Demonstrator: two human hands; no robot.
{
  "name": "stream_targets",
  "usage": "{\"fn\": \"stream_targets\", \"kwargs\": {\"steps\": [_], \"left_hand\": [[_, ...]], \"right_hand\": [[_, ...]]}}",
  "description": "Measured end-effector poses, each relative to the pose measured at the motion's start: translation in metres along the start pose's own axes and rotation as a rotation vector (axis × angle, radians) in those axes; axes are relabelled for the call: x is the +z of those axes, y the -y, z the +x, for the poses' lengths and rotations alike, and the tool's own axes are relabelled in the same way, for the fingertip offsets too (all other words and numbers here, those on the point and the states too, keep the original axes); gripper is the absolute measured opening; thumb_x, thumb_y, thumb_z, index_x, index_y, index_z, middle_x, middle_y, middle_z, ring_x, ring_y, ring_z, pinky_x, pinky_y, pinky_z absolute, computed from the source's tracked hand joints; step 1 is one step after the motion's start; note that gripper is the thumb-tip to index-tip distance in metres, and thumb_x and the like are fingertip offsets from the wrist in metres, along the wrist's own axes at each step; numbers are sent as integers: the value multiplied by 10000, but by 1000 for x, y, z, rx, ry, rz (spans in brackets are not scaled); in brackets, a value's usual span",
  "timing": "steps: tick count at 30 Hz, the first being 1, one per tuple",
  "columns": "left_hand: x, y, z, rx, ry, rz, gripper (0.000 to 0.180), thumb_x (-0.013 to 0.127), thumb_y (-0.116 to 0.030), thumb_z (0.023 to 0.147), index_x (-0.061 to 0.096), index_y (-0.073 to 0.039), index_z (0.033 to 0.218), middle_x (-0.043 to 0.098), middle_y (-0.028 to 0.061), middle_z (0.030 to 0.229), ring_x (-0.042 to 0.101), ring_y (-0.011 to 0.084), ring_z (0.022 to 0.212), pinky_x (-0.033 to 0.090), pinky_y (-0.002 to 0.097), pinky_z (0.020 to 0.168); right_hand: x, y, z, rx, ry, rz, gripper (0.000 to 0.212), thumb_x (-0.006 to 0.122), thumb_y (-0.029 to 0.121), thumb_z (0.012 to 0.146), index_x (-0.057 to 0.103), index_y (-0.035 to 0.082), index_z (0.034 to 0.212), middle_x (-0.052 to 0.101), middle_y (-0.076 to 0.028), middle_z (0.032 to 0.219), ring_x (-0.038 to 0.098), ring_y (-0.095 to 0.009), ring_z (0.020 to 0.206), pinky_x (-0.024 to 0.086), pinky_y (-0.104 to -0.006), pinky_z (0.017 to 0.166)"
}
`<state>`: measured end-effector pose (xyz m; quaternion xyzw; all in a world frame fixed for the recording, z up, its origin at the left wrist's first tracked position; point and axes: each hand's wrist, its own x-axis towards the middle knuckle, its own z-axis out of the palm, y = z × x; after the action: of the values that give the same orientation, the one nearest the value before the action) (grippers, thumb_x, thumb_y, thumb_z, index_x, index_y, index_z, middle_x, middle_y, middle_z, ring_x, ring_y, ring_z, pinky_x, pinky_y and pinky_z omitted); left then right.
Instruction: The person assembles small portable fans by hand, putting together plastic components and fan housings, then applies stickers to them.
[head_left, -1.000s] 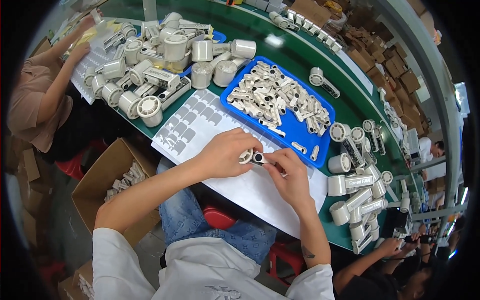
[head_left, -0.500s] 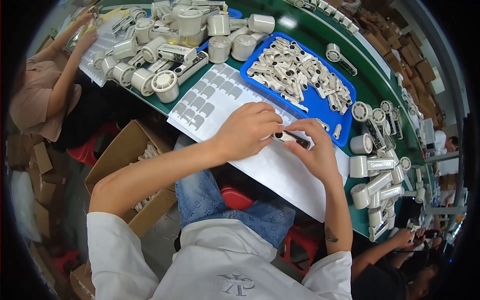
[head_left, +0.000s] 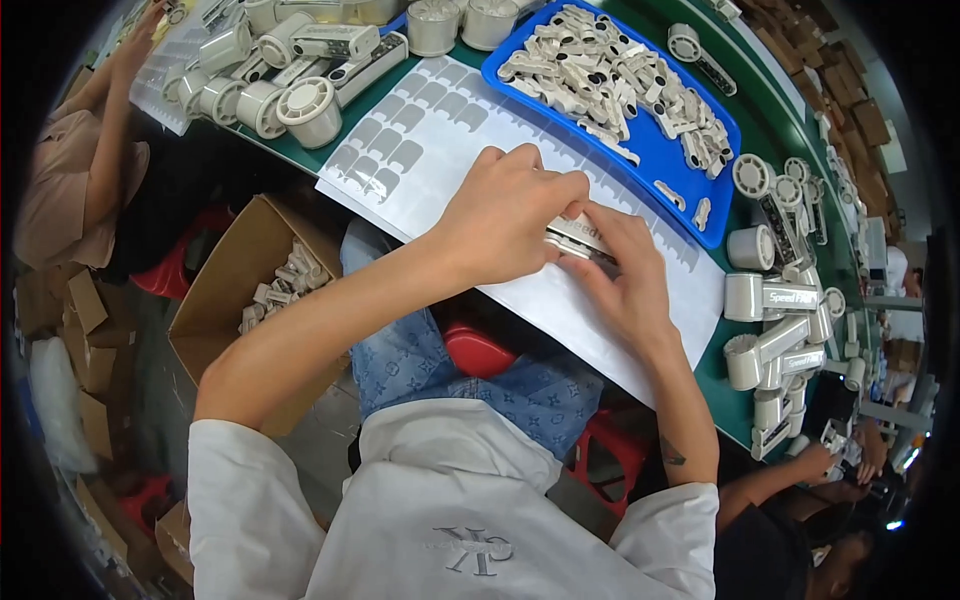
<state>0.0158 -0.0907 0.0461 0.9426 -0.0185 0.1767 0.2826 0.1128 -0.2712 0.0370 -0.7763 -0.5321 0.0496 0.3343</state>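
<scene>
Both my hands are together over the white sheet (head_left: 560, 330), holding a white fan handle (head_left: 577, 236) between them. My left hand (head_left: 515, 215) is closed over its left end, covering that end, so I cannot tell whether a round fan head is attached. My right hand (head_left: 632, 275) grips the other end between thumb and fingers. Dark lettering shows on the handle's upper face, and a dark slot runs along its lower side. Beyond my hands lies a blue tray (head_left: 640, 200) with many small white parts (head_left: 590, 65) with black spots.
White handheld fans (head_left: 310, 108) are heaped at the far left, with more fans (head_left: 775, 345) on the right of the green table (head_left: 410, 75). Grey stickers (head_left: 375, 160) cover part of the sheet. A cardboard box (head_left: 225, 270) holds white parts on the left. Co-workers sit on both sides.
The fan handle has turned, so its lettered face now shows where its dark open side was before. My hands have closed in around it. The whole view has shifted slightly.
</scene>
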Motion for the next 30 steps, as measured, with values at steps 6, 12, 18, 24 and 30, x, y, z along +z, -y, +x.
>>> {"fn": "stream_targets", "kwargs": {"steps": [6,12,18,24,30], "left_hand": [[-2,-7,7,-109,8,1,326,835,-208,601,604,-137,820,661,13,775,604,251,871,426,396,754],[-1,-4,8,-116,79,24,388,851,-262,618,619,-144,906,673,-5,860,606,239,917,447,396,780],[-2,0,4,-69,-11,-51,400,857,-315,613,612,-120,862,665,45,831,596,302,893,476,420,753],[9,6,17,-49,-1,-80,463,857,-384,568,639,-155,906,669,45,879,604,313,908,466,455,751],[7,-8,1,-90,46,63,477,837,-293,601,623,-150,1004,672,61,933,558,288,1006,430,466,766]], "right_hand": [[-5,2,4,332,5,359,562,820,115,697,645,45,1226,657,-107,1114,596,-220,996,468,-316,895],[-7,-1,5,115,77,123,512,767,156,775,585,41,1239,625,-127,1089,593,-268,994,459,-347,879],[5,-8,7,-113,-35,-55,463,716,218,831,583,25,1231,621,-162,1081,553,-333,953,441,-406,858],[1,-9,2,-104,-43,-136,469,652,117,876,556,28,1325,636,-165,1158,579,-322,957,450,-377,875],[0,-10,-1,-83,59,-22,495,658,55,850,515,-21,1317,582,-177,1188,567,-320,1064,433,-368,948]]}}
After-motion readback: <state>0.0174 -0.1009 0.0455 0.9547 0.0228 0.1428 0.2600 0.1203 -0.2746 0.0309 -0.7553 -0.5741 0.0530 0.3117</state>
